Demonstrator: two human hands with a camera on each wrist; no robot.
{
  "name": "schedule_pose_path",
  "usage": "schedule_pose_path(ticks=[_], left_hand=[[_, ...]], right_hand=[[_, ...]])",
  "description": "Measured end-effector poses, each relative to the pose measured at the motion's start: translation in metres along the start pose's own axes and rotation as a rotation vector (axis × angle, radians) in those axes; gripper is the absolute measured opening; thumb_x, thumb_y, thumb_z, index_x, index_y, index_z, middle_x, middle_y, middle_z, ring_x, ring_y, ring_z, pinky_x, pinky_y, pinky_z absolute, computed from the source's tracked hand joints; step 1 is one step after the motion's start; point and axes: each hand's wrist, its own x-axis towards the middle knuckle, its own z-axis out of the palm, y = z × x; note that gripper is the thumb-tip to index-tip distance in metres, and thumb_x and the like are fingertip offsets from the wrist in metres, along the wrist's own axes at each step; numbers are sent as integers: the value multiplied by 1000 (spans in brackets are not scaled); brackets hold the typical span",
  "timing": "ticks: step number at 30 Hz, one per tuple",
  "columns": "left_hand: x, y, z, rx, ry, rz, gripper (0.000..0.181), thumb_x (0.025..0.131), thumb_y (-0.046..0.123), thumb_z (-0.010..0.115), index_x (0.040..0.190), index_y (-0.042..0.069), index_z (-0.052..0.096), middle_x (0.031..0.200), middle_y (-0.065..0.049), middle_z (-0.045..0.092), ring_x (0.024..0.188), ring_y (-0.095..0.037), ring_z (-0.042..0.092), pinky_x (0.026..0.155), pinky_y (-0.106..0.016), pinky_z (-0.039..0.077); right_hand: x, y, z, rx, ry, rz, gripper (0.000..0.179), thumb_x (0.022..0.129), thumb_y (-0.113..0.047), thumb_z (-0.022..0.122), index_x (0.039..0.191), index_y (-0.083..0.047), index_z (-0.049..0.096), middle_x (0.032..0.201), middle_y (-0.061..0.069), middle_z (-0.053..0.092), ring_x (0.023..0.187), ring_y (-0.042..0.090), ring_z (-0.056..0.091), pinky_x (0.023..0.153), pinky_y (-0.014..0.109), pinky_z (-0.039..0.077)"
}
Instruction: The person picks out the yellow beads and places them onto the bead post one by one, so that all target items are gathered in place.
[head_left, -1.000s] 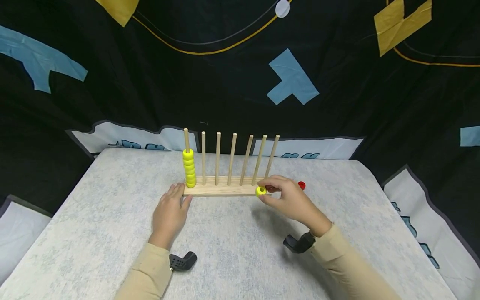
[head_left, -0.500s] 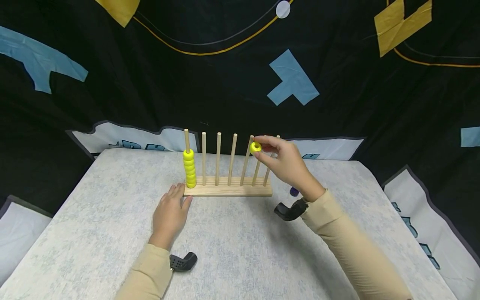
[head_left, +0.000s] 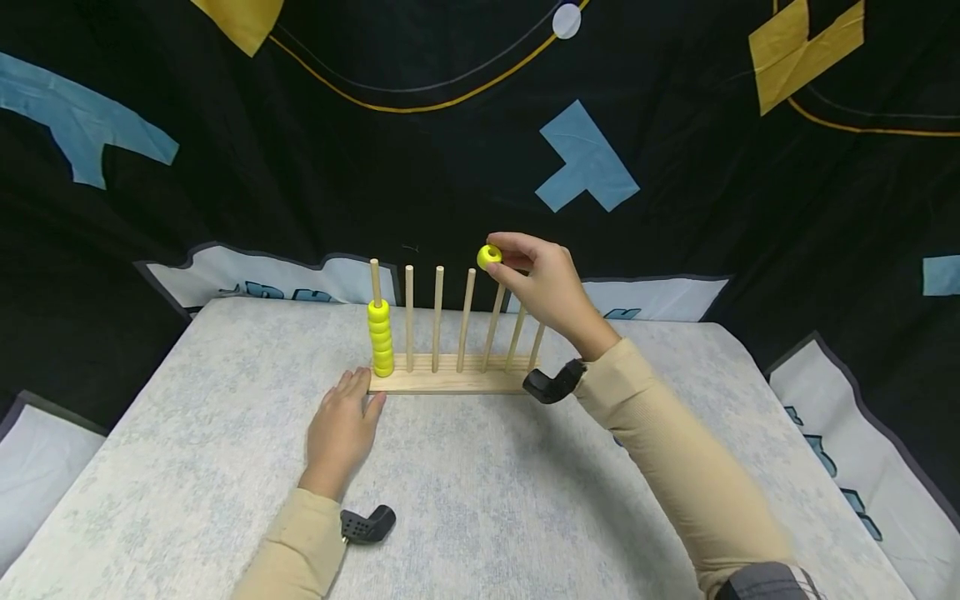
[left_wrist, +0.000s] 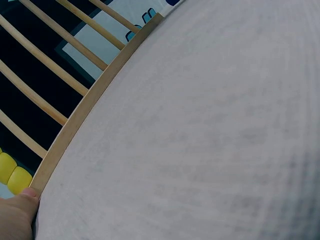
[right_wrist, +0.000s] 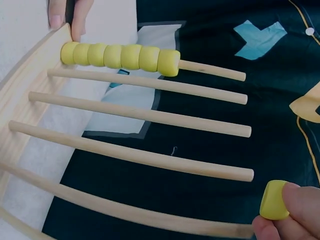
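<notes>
My right hand (head_left: 547, 287) pinches a yellow bead (head_left: 486, 258) between thumb and fingertips, above the upright pegs of a wooden bead rack (head_left: 450, 383). In the right wrist view, the held bead (right_wrist: 273, 200) is near the tip of one peg, apart from the other peg tips. A stack of several yellow beads (head_left: 381, 337) fills most of the leftmost peg; the other pegs carry no beads. My left hand (head_left: 339, 433) holds the left end of the rack's base, thumb at the front edge and fingers at the far side.
The rack stands on a pale mottled tabletop (head_left: 465, 500), with a dark patterned cloth (head_left: 420, 183) hanging behind. A small dark blue piece (head_left: 617, 442) is mostly hidden by the right forearm. Black wrist cameras (head_left: 367, 525) sit on both wrists.
My right hand has lifted the yellow bead from near the rack's base and moved it up and left above the pegs. The left hand has stayed in place.
</notes>
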Motion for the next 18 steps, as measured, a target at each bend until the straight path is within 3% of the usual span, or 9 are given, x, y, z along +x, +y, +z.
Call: schedule_pose_path(ticks=[18], left_hand=[[0, 0, 0, 1, -5, 2, 58, 102, 30, 55, 146, -5, 42, 153, -22, 42, 146, -41, 35, 122, -56, 26]], right_hand=[[40, -22, 41, 12, -55, 19, 42, 95, -17, 68, 135, -8, 60, 131, 6, 67, 113, 15, 68, 92, 18, 57]])
